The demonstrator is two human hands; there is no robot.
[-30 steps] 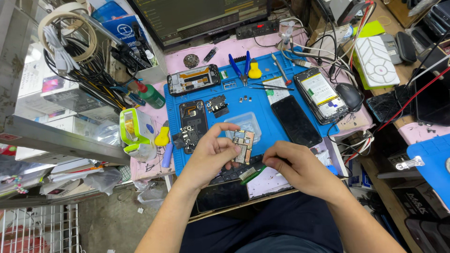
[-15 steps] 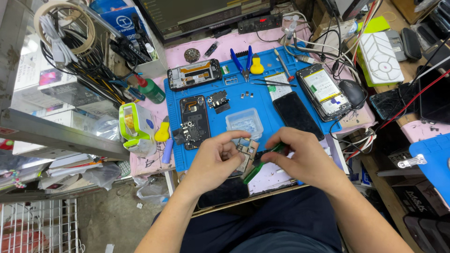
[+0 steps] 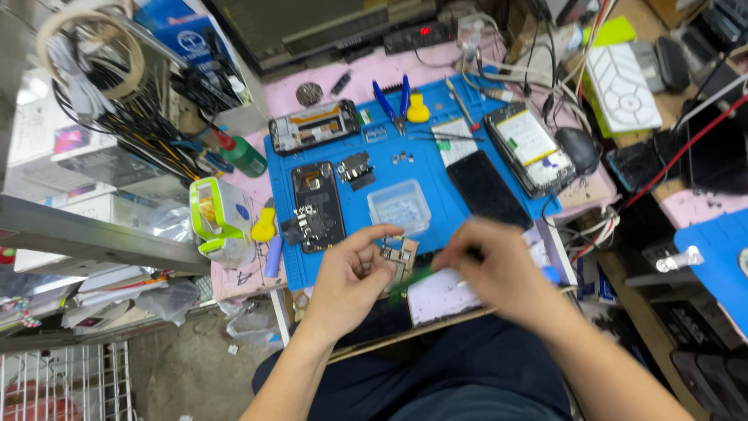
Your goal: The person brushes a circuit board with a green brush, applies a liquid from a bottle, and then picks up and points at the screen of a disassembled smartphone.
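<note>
A blue work mat (image 3: 354, 214) covers the bench, carrying opened phones, a clear plastic tray (image 3: 399, 206) and blue-handled pliers (image 3: 393, 100). At its near edge the left hand (image 3: 347, 281) pinches a small circuit board (image 3: 399, 261) between thumb and fingers. The right hand (image 3: 499, 269), motion-blurred, sits just beside the board; whether its fingers grip anything cannot be told.

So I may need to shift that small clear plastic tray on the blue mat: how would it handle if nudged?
The clear tray looks thin-walled and shallow, so probably very light. It sits flat on the blue mat, so it should slide, not tip or roll. Being open-topped, a sharp push might jolt out any small contents; what it holds is too small to tell.
</note>
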